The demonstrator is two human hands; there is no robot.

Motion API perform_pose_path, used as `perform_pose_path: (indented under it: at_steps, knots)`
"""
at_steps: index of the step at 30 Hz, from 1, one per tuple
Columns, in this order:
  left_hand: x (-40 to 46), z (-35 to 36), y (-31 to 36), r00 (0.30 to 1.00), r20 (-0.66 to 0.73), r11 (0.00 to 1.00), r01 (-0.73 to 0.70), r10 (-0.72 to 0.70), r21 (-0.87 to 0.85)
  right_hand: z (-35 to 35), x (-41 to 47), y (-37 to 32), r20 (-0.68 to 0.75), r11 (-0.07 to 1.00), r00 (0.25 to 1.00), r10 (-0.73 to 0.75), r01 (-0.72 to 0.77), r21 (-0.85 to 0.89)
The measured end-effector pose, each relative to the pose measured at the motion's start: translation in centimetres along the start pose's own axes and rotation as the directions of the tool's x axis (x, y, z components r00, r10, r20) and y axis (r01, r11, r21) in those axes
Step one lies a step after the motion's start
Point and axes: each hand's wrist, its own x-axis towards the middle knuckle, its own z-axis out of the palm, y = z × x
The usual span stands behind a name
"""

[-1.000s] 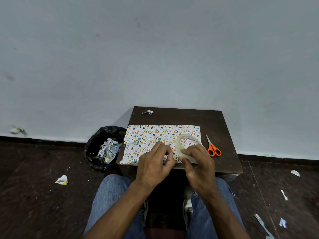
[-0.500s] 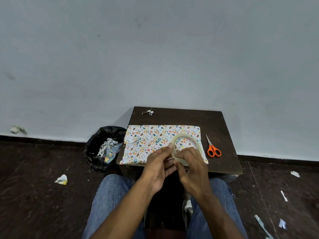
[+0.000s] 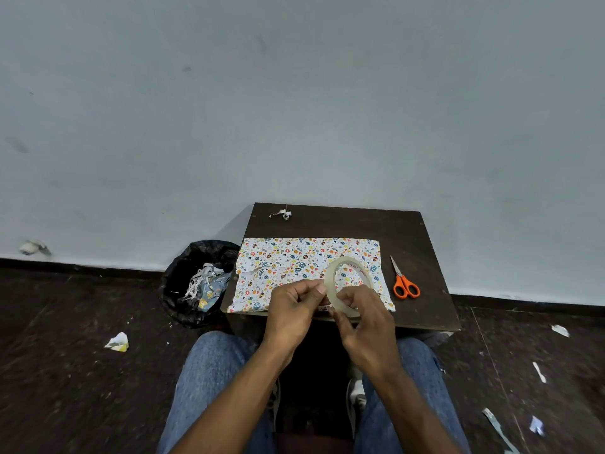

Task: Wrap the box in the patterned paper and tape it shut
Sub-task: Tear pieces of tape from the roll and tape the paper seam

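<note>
So the person sits at a small dark desk (image 3: 406,231) pushed up against a pale wall, knees in jeans showing below. The box in patterned paper (image 3: 288,260) lies flat on the desk, toward the left and near side, its left corner poking just past the desk edge. There's a small tear or loose flap on its left part.

Right hand (image 3: 366,322) grips the tape roll (image 3: 340,283), fingers curled round the lower rim, holding it tilted up above the near right part of the wrapped box. Left hand (image 3: 291,309) is curled up right beside the roll, thumb and fingertips pinched together at the roll's left edge. Looks like it's got the tape end, but the strip itself is too clear to really see.

Orange scissors (image 3: 404,283) lie on the desk just right of the paper, closed, handles toward the person. A crumpled scrap (image 3: 281,213) sits at the far left corner of the desk. A black bin (image 3: 193,283) with paper shreds stands on the floor left of the desk, and paper bits are scattered on the dark floor (image 3: 65,371).
</note>
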Motion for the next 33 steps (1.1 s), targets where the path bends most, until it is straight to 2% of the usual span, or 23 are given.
perform_pose_path:
  at_steps: [6, 9, 11, 13, 16, 18, 20, 26, 30, 33]
  knots:
    - [0.3, -1.0, 0.2, 0.998, 0.063, 0.999, 0.027, -0.029, 0.023, -0.1, 0.2, -0.1, 0.021, 1.000, 1.000, -0.008, 0.008, -0.001]
    - [0.5, -1.4, 0.2, 0.994, 0.104, 0.987, -0.036, 0.020, 0.155, -0.3, 0.2, 0.1, 0.038, 1.000, 0.999, -0.009, 0.009, 0.000]
    - [0.7, -1.8, 0.1, 0.983, 0.142, 0.935, -0.155, 0.115, 0.319, -0.4, 0.2, 0.3, 0.048, 1.000, 0.999, -0.009, 0.010, -0.010]
    - [0.9, -2.2, 0.0, 0.955, 0.215, 0.804, -0.288, 0.204, 0.520, -0.6, 0.2, 0.4, 0.060, 1.000, 0.998, -0.011, 0.012, -0.020]
    - [0.9, -2.3, 0.3, 0.916, 0.303, 0.537, -0.400, 0.262, 0.743, -0.8, 0.3, 0.4, 0.066, 0.999, 0.997, -0.028, 0.030, -0.032]
    - [0.8, -2.2, 0.6, 0.893, 0.341, 0.361, -0.435, 0.295, 0.825, -0.9, 0.3, 0.3, 0.069, 1.000, 0.998, -0.012, 0.014, -0.024]
    - [0.8, -2.2, 0.7, 0.875, 0.364, 0.268, -0.452, 0.320, 0.851, -0.9, 0.3, 0.3, 0.074, 1.000, 0.997, 0.019, -0.019, -0.004]
    - [0.3, -2.5, 0.5, 0.791, 0.474, 0.202, -0.575, 0.387, 0.793, -0.8, 0.4, 0.1, 0.136, 0.981, 0.978, 0.158, -0.171, 0.090]
    - [0.5, -2.7, 0.7, 0.774, 0.501, 0.201, -0.601, 0.388, 0.773, -0.8, 0.7, -0.2, 0.203, 0.968, 0.966, 0.161, -0.194, 0.156]
    - [0.6, -2.7, 1.1, 0.776, 0.489, 0.215, -0.597, 0.399, 0.773, -0.8, 0.8, -0.6, 0.199, 0.935, 0.958, 0.207, -0.254, 0.248]
